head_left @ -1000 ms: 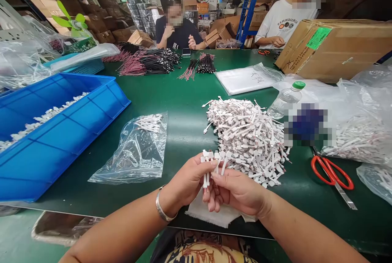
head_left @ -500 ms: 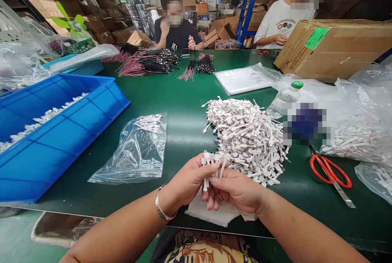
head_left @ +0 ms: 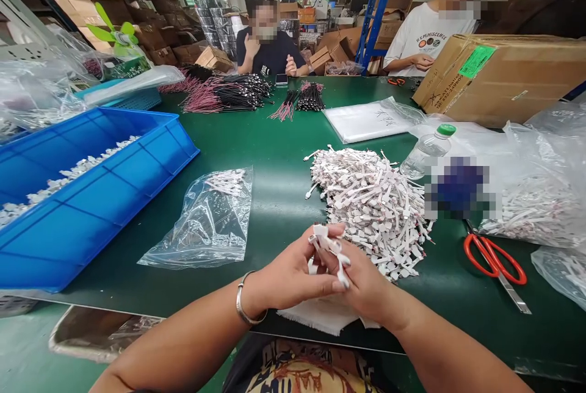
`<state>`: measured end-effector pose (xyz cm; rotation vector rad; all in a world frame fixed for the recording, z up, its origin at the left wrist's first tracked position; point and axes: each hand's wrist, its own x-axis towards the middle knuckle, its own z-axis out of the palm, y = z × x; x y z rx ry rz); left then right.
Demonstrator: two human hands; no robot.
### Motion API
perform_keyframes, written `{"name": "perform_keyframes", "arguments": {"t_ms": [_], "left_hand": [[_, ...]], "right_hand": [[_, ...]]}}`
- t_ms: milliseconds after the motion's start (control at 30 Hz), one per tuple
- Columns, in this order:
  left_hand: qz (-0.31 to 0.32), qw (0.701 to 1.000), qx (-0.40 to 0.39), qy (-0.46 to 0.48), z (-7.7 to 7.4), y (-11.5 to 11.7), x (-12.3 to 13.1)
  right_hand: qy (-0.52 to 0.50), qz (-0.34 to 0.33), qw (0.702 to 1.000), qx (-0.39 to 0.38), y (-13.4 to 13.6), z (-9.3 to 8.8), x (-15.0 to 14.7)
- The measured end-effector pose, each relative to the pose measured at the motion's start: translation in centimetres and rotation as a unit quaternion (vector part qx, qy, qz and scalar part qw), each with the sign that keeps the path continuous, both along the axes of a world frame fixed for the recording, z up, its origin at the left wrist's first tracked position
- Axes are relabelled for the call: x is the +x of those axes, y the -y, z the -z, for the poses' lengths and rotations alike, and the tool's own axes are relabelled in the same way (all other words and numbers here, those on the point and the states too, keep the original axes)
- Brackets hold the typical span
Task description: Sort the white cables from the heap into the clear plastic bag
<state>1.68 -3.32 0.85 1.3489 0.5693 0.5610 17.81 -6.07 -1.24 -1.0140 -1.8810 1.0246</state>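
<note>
Several short white cables with square connector ends point(head_left: 327, 239) are bunched between my hands, just in front of a large heap of the same cables point(head_left: 370, 210). My left hand point(head_left: 293, 274), with a bangle at its wrist, is closed around one side of the bunch, its thumb stretched across toward the right hand. Pressed against it, my right hand point(head_left: 368, 280) has its fingers curled on the other side of the cables. The fingers partly hide how many cables each hand grips. Under the hands lies a white cloth point(head_left: 320, 315) at the table edge.
A clear zip bag point(head_left: 215, 228) with some cables lies left of my hands, beside a blue bin point(head_left: 137, 191). Red-handled scissors point(head_left: 494, 259), a bottle point(head_left: 428, 149) and a carton point(head_left: 503, 85) stand or lie rightward. Two people sit across the green table point(head_left: 256, 143).
The cables, upright and side by side before, now tilt in a looser cluster. My left thumb has swung down and right, and my right hand has turned around the bunch. The view shifted slightly.
</note>
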Motion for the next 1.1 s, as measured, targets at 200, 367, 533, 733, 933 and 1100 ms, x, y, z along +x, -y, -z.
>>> {"name": "perform_keyframes", "arguments": {"t_ms": [200,367,533,733,933,1100], "left_hand": [[-0.012,0.994,-0.044,-0.098,-0.8,-2.6,-1.2],[0.077,0.953,-0.281,-0.079,0.1,-3.9,-1.1],[0.108,0.943,-0.312,-0.052,0.9,-2.9,-0.4],[0.171,0.948,-0.265,-0.037,0.9,-2.9,-0.7],[0.228,0.935,-0.267,-0.044,1.0,-2.9,-0.9],[0.181,0.943,-0.272,-0.058,0.7,-1.6,-0.3]], "right_hand": [[0.291,0.090,0.903,0.304,-0.7,-0.8,1.9],[0.382,0.067,0.844,0.370,-1.1,-0.7,2.1],[0.392,0.061,0.825,0.402,-1.2,0.2,1.8],[0.386,0.074,0.824,0.409,-1.2,0.7,1.6],[0.367,0.083,0.827,0.418,-1.3,0.9,1.5],[0.335,0.081,0.846,0.408,-1.0,1.1,1.5]]}}
